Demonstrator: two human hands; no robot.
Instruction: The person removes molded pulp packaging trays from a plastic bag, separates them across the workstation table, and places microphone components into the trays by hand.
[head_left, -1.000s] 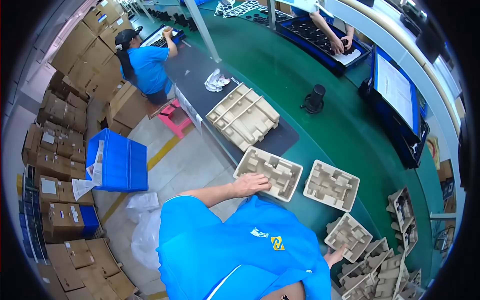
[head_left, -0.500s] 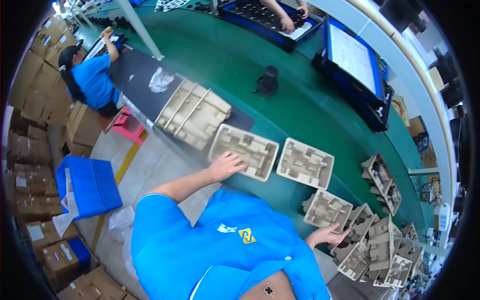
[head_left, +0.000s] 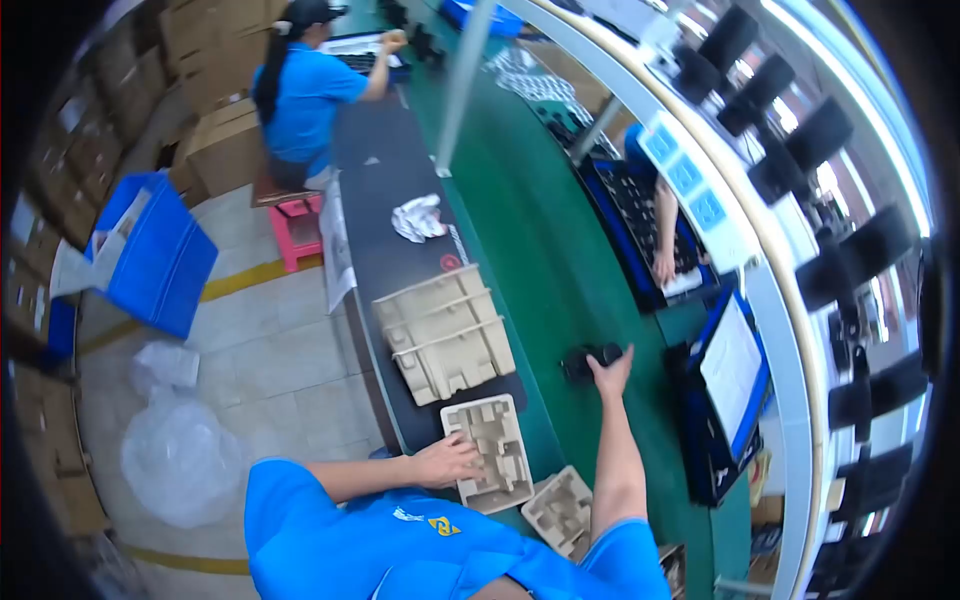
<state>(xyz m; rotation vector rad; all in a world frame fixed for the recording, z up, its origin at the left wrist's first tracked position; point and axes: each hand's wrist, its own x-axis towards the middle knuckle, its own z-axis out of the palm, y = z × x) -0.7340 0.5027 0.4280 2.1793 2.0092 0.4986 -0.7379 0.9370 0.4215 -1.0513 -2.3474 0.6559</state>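
Note:
My left hand (head_left: 447, 462) grips the near-left edge of a beige molded pulp tray (head_left: 511, 468), with its fingers reaching over the rim into the recesses. My right arm stretches forward over the green bench. At its end, my right hand (head_left: 614, 376) closes around a black cylindrical part with a wider base (head_left: 578, 366); blur and the hand hide some of its shape. A second pulp tray (head_left: 560, 512) lies beside the first, partly covered by my right arm. Beyond the first tray stands a pulp tray stack (head_left: 440, 335) with strips across it.
Crumpled white material (head_left: 418, 218) lies on the dark mat (head_left: 375, 185). Blue-edged black cases (head_left: 715, 395) line the far side, where another person's hand (head_left: 664, 266) works. A co-worker (head_left: 305, 95) sits at the far left. A blue bin (head_left: 160, 255) stands on the floor.
My right hand has left the trays at the right, reached forward and taken hold of the black part. My left hand stays on its tray. The view has turned.

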